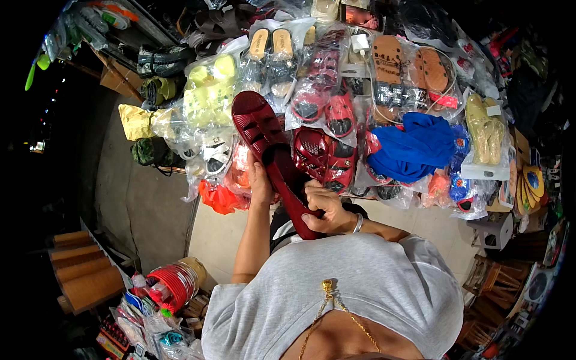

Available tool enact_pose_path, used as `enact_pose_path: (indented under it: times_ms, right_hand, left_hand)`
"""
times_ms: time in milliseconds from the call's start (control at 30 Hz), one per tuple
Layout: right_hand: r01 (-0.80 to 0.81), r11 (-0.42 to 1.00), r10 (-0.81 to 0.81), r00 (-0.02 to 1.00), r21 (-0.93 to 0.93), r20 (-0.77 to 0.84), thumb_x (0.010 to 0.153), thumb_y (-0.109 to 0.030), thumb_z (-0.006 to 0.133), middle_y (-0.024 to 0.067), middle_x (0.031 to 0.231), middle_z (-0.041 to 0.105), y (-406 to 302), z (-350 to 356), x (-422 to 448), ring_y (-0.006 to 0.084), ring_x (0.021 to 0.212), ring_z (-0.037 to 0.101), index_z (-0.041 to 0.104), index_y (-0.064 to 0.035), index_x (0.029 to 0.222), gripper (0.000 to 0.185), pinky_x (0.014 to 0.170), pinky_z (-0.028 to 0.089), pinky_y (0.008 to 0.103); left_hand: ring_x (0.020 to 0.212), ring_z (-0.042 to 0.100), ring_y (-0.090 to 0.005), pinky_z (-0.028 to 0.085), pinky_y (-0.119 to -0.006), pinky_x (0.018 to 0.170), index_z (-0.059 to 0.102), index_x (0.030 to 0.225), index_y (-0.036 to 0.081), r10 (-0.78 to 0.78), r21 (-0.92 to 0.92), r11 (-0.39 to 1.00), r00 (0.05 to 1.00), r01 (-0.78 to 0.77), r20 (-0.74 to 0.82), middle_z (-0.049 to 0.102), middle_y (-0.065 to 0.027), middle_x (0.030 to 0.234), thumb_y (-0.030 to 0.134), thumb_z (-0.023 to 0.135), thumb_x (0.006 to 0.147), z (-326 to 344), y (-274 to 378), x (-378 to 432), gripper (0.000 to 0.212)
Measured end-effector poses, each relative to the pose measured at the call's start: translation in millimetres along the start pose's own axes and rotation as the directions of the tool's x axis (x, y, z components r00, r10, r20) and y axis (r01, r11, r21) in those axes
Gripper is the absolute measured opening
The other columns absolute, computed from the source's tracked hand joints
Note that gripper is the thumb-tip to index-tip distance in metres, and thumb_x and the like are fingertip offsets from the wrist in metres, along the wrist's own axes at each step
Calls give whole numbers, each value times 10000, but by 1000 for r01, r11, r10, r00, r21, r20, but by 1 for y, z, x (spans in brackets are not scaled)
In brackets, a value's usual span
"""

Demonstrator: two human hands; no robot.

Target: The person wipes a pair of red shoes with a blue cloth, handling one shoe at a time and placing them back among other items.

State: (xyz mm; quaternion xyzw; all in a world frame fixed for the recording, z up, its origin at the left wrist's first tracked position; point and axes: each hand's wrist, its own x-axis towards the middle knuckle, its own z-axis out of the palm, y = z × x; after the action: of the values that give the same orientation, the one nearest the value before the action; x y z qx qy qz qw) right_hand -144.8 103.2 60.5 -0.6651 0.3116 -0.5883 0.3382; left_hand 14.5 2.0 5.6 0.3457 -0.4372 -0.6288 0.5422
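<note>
A dark red plastic sandal [261, 123] is held up before my chest, its open toe pointing away to the upper left and its heel towards my shirt. My left hand [260, 180] grips its left side near the middle, the fingers partly hidden beneath it. At the heel end, my right hand [328, 209] is closed on the rim, thumb low and fingers curled. Just beyond lies a pair of shiny red sandals [310, 150] in clear plastic. To their right a crumpled blue cloth [411, 146] rests on bagged footwear.
Bagged shoes cover the stall before me, with yellow-green clogs [209, 96] at left and tan insoled slippers [388, 58] at the back. A white cable loops near a phone [360, 17]. A grey plastic stool [495, 231] stands at right; a red ribbed basket [177, 281] is lower left.
</note>
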Motion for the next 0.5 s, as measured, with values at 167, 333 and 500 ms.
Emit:
enact_pose_path:
  times_ms: [167, 333, 500]
  right_hand:
    - [47, 997, -40, 994, 69, -98, 672, 14, 621, 57, 611, 335, -2, -3, 1, 216, 561, 329, 343, -66, 621, 293, 629, 341, 357]
    - [63, 996, -55, 992, 70, -111, 687, 20, 574, 70, 636, 367, -3, -6, 0, 225, 578, 353, 351, -61, 656, 239, 634, 362, 391]
    - [189, 981, -192, 970, -33, -147, 632, 39, 568, 64, 607, 352, -9, -5, 4, 233, 555, 361, 350, -63, 629, 240, 632, 394, 423]
  left_hand:
    - [1269, 401, -256, 388, -401, 1030, 198, 1468, 115, 25, 99, 995, 997, -32, 77, 325, -86, 1433, 508, 384, 968, -14, -5, -7, 662]
    - [1338, 323, -283, 333, -414, 1078, 142, 1491, 104, 49, 140, 988, 996, -59, 74, 263, -122, 1485, 401, 347, 1001, -19, 1, -15, 609]
    - [1217, 425, -197, 332, -325, 1032, 250, 1432, 21, 67, 197, 977, 995, -81, 77, 410, -102, 1355, 166, 417, 973, -7, 5, -17, 510]
